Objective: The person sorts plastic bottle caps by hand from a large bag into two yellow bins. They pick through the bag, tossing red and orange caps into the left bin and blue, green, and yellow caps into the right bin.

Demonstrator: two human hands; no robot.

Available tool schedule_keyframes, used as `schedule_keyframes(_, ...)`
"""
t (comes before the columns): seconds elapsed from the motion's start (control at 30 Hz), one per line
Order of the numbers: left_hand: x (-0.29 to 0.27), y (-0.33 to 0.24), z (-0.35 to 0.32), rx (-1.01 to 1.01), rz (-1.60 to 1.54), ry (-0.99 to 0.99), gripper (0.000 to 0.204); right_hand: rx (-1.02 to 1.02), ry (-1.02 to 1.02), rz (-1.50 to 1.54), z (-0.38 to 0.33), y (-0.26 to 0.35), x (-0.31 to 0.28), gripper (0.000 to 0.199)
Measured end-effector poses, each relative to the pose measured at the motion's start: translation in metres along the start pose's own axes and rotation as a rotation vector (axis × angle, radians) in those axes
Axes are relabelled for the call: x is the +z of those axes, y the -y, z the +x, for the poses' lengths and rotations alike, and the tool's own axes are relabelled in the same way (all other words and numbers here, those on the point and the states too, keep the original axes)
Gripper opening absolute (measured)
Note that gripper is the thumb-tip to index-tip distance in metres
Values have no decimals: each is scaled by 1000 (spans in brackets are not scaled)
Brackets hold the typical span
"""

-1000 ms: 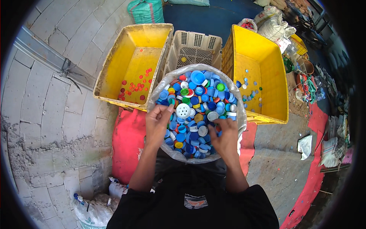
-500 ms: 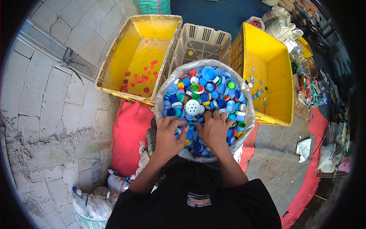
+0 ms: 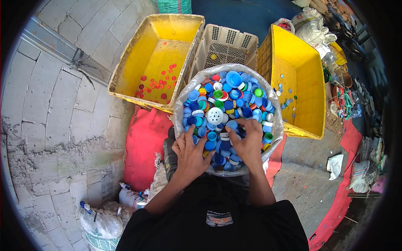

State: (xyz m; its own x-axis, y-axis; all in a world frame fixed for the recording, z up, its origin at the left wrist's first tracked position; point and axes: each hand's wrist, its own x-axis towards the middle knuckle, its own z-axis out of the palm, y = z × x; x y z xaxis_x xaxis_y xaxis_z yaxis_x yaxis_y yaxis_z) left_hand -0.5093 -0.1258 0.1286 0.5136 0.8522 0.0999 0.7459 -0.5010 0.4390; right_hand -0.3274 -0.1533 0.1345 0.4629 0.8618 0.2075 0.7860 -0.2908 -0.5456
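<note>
- The heap of bottle caps (image 3: 228, 104), mostly blue with some red, green, yellow and white, filled a clear plastic sack (image 3: 181, 97) right in front of you, between the yellow crates.
- Your left hand (image 3: 190, 152) lay flat on the near left of the heap, its grip spread and the fingers resting on blue caps, pinching nothing that I could see.
- Your right hand (image 3: 247, 142) lay on the near right, fingers curled down among the caps; whether that grip had closed on one I cannot tell.
- A large white perforated cap (image 3: 215, 116) sat just beyond both hands.
- To do this well, you did best to rake shallowly, lift one colour at a time, and keep the sack's rim upright so nothing spilled.
- The left yellow crate (image 3: 125, 71) held scattered red caps (image 3: 159, 83); the right yellow crate (image 3: 310, 67) held a few blue and white ones.
- A cream slotted basket (image 3: 234, 42) stood between them, behind the sack.
- Caps under your palms and deeper in the sack were hidden, and the sack's base was cut off by your body.
</note>
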Motion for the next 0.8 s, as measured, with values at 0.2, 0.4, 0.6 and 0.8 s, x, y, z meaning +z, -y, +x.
schedule_keyframes(0.2,3,-1,2,5,42,39,43,376,192,1220,-16,-24,-19,25)
schedule_keyframes(0.4,5,-1,4,14,53,72,40,478,346,1695,-32,-36,-18,27)
schedule_keyframes(0.6,1,-1,6,4,-45,28,36,542,368,1899,-35,-28,-12,31)
schedule_keyframes(0.8,-9,24,6,-190,-925,-218,33,579,424,1528,-24,-19,-7,29)
